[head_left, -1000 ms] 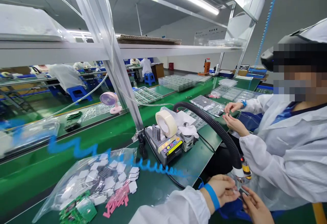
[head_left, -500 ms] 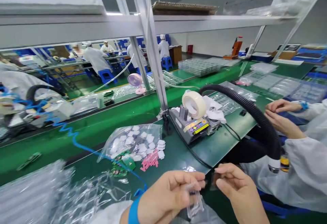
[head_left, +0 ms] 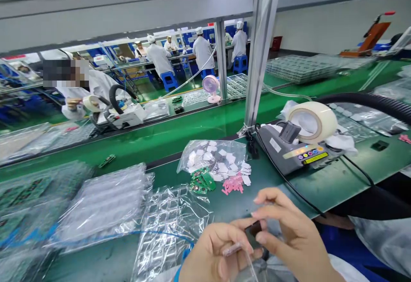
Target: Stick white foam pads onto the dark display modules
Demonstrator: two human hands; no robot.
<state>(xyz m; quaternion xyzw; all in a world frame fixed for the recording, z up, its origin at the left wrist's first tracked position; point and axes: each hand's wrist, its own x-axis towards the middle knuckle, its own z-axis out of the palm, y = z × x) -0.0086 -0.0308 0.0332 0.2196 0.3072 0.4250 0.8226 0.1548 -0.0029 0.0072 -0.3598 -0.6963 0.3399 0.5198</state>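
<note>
Low in the head view, my left hand (head_left: 215,254) and my right hand (head_left: 289,237) meet over the near table edge. My right hand pinches a small black part (head_left: 253,230) between thumb and forefinger. My left hand grips a small clear plastic bag (head_left: 244,258) with a pinkish strip at its mouth, right under the black part. A blue wrist strap sits on my left wrist. Just beyond my hands lie a clear blister tray (head_left: 170,226) and a plastic bag of white pads (head_left: 213,160) with green circuit boards (head_left: 201,181) and pink tags (head_left: 233,184) beside it.
A grey tape dispenser (head_left: 295,149) with a big tape roll (head_left: 311,121) stands at right, a black hose (head_left: 369,102) arching behind it. Stacked clear trays (head_left: 102,205) lie at left. A green conveyor belt (head_left: 192,130) runs behind; people in white coats work beyond.
The view has swung left and down, so the co-worker at right is gone from view. My hands have come closer together; my right hand now holds the black part over the bag.
</note>
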